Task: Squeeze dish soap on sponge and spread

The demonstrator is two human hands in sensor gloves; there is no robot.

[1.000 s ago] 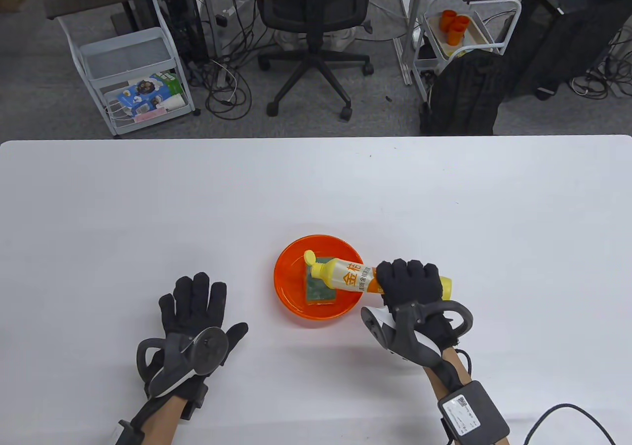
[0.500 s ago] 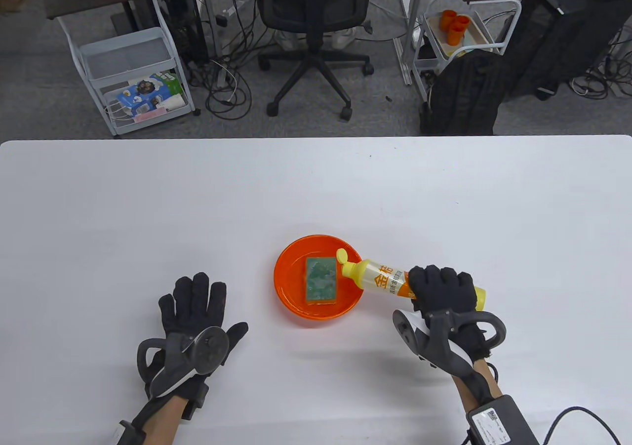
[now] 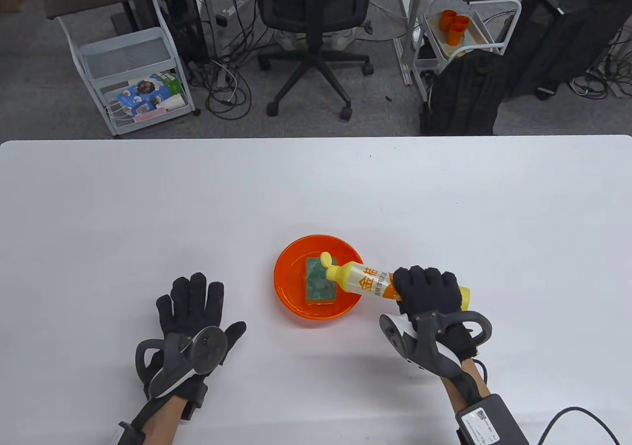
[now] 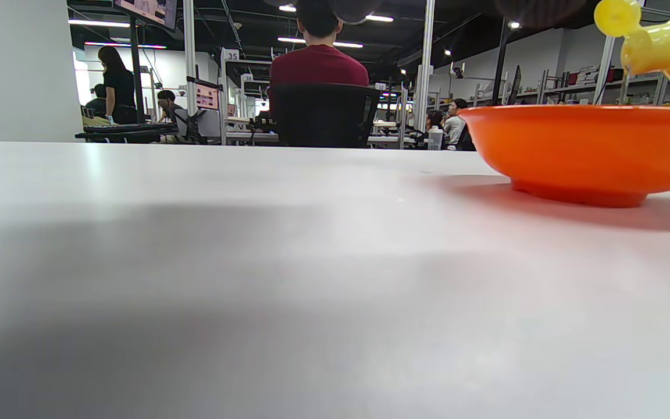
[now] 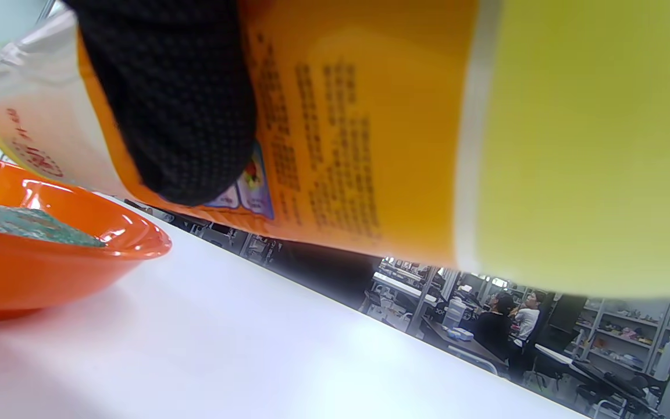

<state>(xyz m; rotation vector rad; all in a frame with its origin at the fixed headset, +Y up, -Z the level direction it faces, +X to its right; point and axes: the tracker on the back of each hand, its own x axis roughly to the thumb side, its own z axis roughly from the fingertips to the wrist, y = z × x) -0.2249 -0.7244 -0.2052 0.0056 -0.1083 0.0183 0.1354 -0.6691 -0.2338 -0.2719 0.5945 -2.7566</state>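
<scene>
Gripping the soap bottle mid-body with my right hand, nozzle over the sponge inside the orange bowl. Left hand lies flat and spread, left of the bowl, holding nothing. Bottle looks soft, light and probably slick; I judge the label band the best hold.

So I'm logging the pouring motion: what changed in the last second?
The right hand, gripping the dish soap bottle, pulled it right off the sponge, then swung it back left so the cap is over the sponge's right edge. The left hand stays flat on the table; the orange bowl hasn't moved.
</scene>
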